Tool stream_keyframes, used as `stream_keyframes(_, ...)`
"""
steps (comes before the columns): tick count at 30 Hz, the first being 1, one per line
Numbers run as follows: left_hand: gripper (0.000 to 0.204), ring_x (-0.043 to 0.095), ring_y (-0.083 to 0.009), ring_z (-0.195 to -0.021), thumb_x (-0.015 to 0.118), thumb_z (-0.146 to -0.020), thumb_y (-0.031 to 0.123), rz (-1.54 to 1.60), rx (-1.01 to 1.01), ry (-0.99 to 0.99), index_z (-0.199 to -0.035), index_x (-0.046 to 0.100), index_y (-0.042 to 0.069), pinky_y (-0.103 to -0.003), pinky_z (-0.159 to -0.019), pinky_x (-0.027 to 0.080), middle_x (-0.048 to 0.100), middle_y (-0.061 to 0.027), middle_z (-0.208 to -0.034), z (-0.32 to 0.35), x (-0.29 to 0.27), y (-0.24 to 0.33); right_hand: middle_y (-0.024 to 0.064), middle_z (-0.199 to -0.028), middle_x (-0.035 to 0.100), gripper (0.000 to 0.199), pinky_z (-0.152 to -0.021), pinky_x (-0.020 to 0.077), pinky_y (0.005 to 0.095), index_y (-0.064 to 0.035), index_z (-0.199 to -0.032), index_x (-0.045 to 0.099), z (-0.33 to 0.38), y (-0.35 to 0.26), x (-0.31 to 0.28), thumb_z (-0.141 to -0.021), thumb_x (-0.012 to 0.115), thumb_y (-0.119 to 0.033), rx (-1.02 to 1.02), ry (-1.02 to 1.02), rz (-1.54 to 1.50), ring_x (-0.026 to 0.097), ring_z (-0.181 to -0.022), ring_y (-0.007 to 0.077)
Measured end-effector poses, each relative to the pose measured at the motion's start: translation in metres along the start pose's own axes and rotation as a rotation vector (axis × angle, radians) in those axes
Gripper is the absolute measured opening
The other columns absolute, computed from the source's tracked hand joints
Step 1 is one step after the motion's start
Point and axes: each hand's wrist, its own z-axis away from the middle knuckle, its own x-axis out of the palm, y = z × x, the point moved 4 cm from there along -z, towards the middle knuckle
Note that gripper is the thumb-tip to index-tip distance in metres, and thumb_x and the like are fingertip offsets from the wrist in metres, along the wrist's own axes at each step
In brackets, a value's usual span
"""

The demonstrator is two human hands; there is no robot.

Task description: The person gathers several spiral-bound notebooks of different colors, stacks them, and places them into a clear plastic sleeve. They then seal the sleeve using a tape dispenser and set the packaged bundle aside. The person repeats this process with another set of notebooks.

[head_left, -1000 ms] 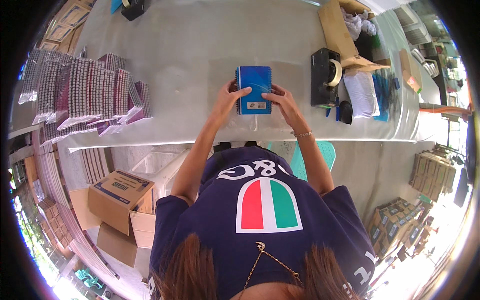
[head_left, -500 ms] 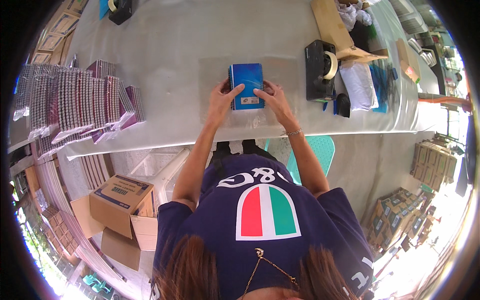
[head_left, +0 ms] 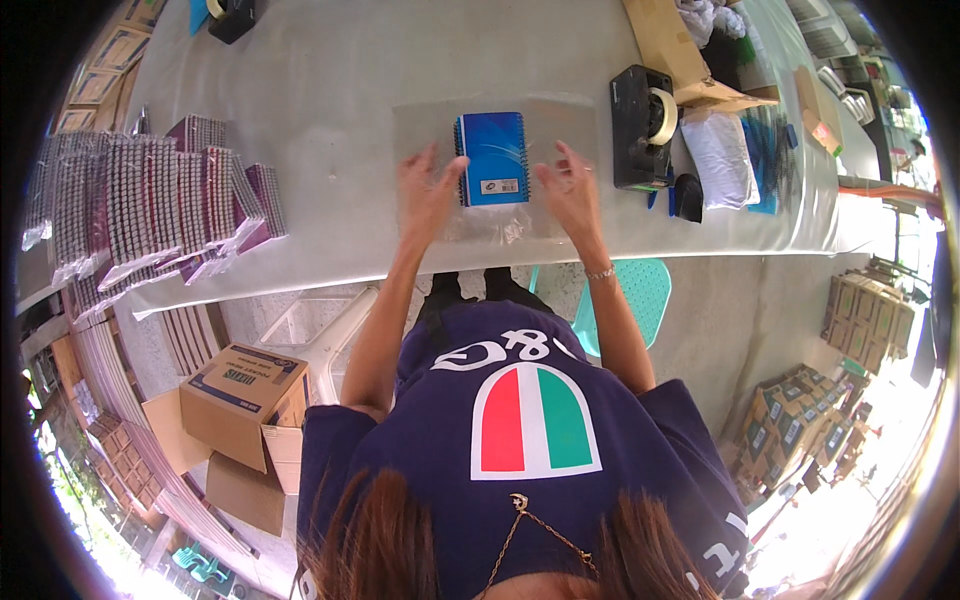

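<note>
A blue spiral-bound notebook lies flat on a clear plastic sheet spread on the grey table. My left hand hovers just left of the notebook with its fingers spread, holding nothing. My right hand is just right of the notebook, fingers apart, over the plastic sheet. Neither hand grips the notebook. A bracelet sits on my right wrist.
Stacks of wrapped dark-red spiral notebooks fill the table's left side. A black tape dispenser stands right of the sheet, with white bags beyond. Below the table are a cardboard box and a teal stool.
Both hands let go of the blue notebook and drew apart to its sides. The notebook now lies flat on the plastic sheet.
</note>
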Motion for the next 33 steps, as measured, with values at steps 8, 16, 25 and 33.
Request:
stream_keyframes(8, 0.049, 0.039, -0.0328, -0.126, 0.071, -0.083, 0.036, -0.631, 0.101, 0.343, -0.120, 0.054, 0.008, -0.048, -0.104, 0.028, 0.049, -0.0154, -0.125, 0.025, -0.022, -0.016, 0.0190, -0.131, 0.043, 0.067, -0.103, 0.0306, 0.0482, -0.0016, -0.140, 0.038, 0.027, 0.038, 0.011, -0.084, 0.069, -0.023, 0.064, 0.296, 0.610, 0.040, -0.121, 0.0371)
stream_keyframes(16, 0.029, 0.064, -0.0237, -0.073, 0.074, -0.080, 0.018, -0.200, -0.053, 0.158, -0.101, 0.061, 0.003, -0.034, -0.068, 0.048, 0.065, -0.0108, -0.085, 0.016, -0.042, -0.002, 0.0220, -0.125, 0.045, 0.074, -0.095, 0.0380, 0.0501, -0.0006, -0.139, 0.031, 0.024, 0.028, -0.007, -0.080, 0.073, -0.017, 0.146, 0.368, 0.455, 0.042, -0.116, 0.0402)
stream_keyframes(25, 0.014, 0.062, -0.0095, -0.071, 0.068, -0.088, 0.011, 0.251, -0.070, 0.131, -0.085, 0.064, -0.002, -0.025, -0.066, 0.053, 0.068, -0.0082, -0.079, 0.028, -0.048, -0.001, 0.0027, -0.083, 0.054, 0.041, -0.062, 0.0471, 0.0250, -0.0015, -0.113, 0.053, 0.034, 0.062, -0.014, -0.082, 0.076, -0.015, 0.207, 0.378, -0.314, 0.053, -0.069, 0.0118)
stream_keyframes(33, 0.013, 0.058, -0.0145, -0.068, 0.068, -0.089, 0.014, -0.049, 0.164, 0.237, -0.089, 0.066, 0.000, -0.027, -0.062, 0.048, 0.065, -0.0075, -0.078, 0.035, -0.047, 0.012, 0.0030, -0.076, 0.064, 0.012, -0.059, 0.0474, 0.0241, 0.0010, -0.089, 0.063, 0.041, 0.042, -0.027, -0.086, 0.070, -0.008, 0.319, 0.384, -0.640, 0.057, -0.068, 0.0085)
